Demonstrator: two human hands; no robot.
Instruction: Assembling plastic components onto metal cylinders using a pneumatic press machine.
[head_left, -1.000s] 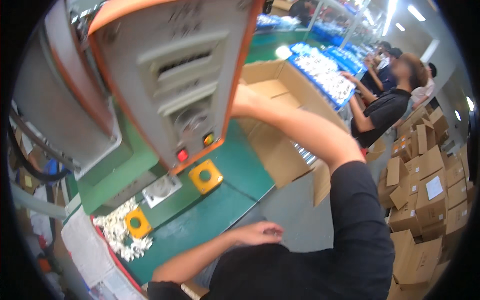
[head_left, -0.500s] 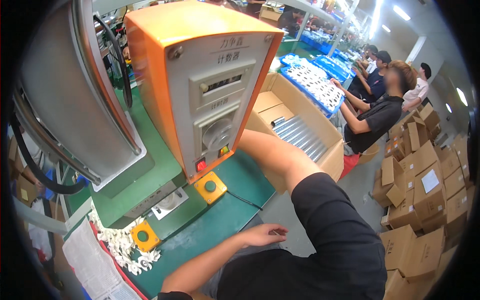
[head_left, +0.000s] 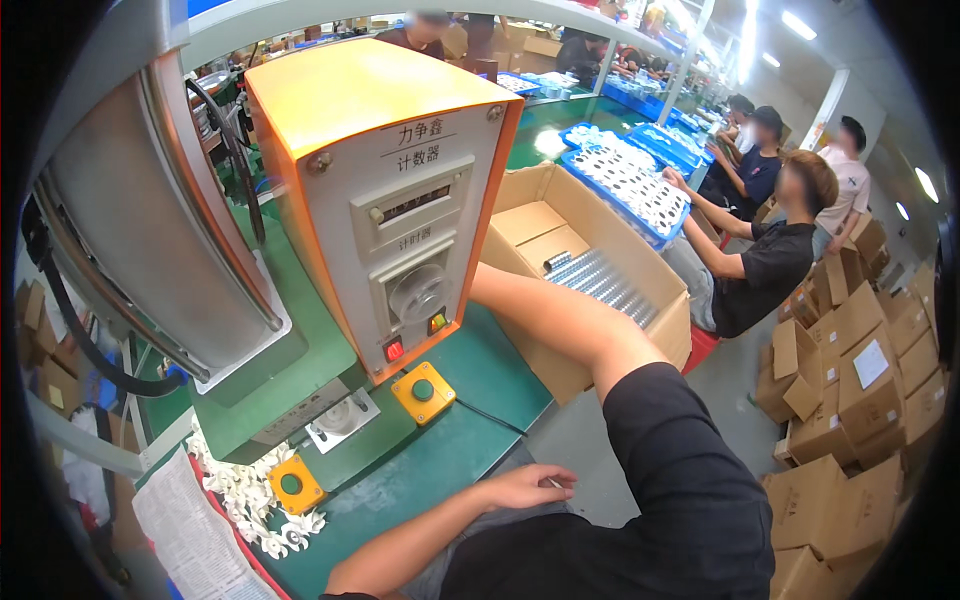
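Note:
Low in the middle, my left hand (head_left: 525,488) rests near my lap, just past the green bench's front edge. Its fingers are curled around something small and thin that I cannot make out. My right forearm (head_left: 555,315) stretches away behind the orange control box (head_left: 400,75), which hides the right hand. That box has a grey front panel with a counter window, a round dial and small lit switches. Beneath it stands a green press base (head_left: 280,405) with a metal fixture (head_left: 340,420). Two yellow boxes with green push buttons, a right one (head_left: 423,394) and a left one (head_left: 297,485), flank the fixture.
White plastic parts (head_left: 245,490) are heaped left of the press beside newspaper (head_left: 195,530). An open carton (head_left: 640,350) at right holds rows of shiny metal cylinders (head_left: 605,285). Beyond it, a person (head_left: 770,265) works at a blue tray (head_left: 630,185). Cartons (head_left: 840,390) are stacked far right.
The view has shifted, so the control box sits lower and more of its top and the room behind shows. My left hand stays near my lap; my right arm still reaches behind the box.

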